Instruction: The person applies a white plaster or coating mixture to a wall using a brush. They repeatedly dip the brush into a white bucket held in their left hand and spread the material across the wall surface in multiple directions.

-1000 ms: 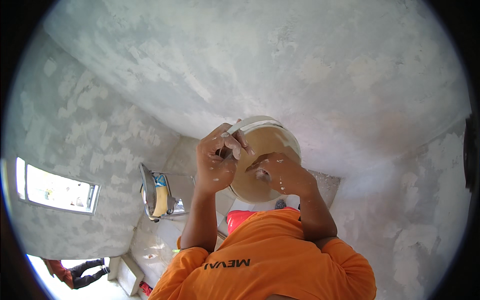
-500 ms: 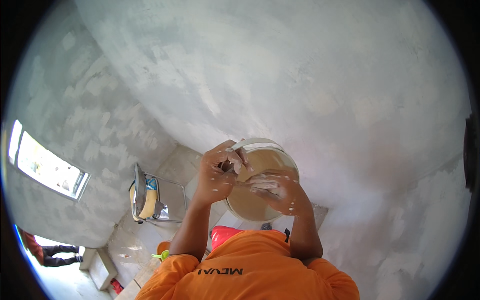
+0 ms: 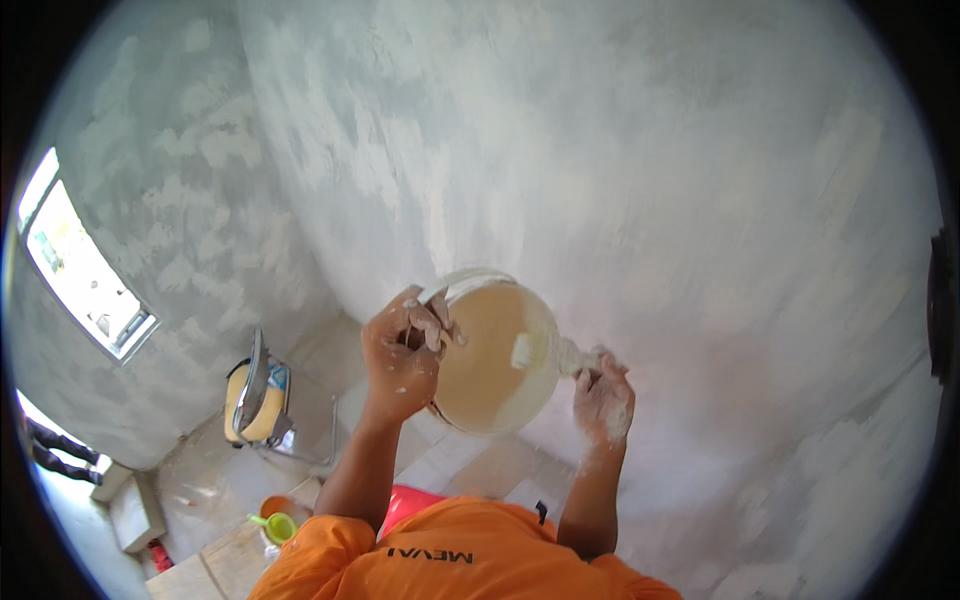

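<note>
My left hand (image 3: 400, 355) is closed on the handle at the upper left of a pale bucket (image 3: 548, 398) with tan contents, held up before me. My right hand (image 3: 602, 400), speckled with whitish paste like the left, is closed on a pale, paste-coated tool (image 3: 568, 356) whose end reaches over the bucket's right side. The tool's exact shape is too blurred to make out. Behind them is a mottled grey plastered wall (image 3: 600, 150).
A metal-framed chair (image 3: 262, 400) stands on the tiled floor at lower left, with a green scoop (image 3: 278, 530) and orange bowl (image 3: 277, 505) nearer me. A window (image 3: 80, 265) is in the left wall. Another person's legs (image 3: 60, 455) show beside a concrete block (image 3: 135, 510).
My right hand has come out from inside the bucket to beyond its right side, with a pale tool now in it. My left hand has shifted slightly left with the bucket.
</note>
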Demonstrator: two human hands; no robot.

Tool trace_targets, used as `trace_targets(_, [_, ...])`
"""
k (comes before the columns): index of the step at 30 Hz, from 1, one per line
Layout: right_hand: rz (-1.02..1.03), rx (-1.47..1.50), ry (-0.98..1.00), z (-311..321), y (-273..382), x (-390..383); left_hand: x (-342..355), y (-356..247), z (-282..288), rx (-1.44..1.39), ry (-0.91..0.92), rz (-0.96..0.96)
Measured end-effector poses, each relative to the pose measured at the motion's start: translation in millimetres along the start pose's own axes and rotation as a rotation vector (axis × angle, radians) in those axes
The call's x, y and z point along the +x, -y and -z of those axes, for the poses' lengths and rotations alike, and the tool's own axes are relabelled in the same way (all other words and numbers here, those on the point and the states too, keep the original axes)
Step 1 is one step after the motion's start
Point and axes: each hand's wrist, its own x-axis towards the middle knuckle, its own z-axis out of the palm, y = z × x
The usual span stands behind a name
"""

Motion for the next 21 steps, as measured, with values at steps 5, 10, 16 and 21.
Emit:
trace_targets(5, [-0.123,0.204,0.229,35.8,0.3,40.0,-1.1,44.0,-9.5,-0.043,-0.053,0.028])
trace_targets(10, [0.409,-0.117,0.287,-9.0,67.2,103.2,42.7,80.3,-19.3,-0.185,-0.01,-0.159])
trace_targets(16, [1.688,-1.509,0.399,-122.2,166.5,209.0,124.0,66.4,-31.8,-0.2,-0.038,-0.32])
trace_targets(21, [1.925,-2.248,0.414,-139.1,146.7,277.1,152.3,53.4,-31.9,-0.142,-0.085,-0.369])
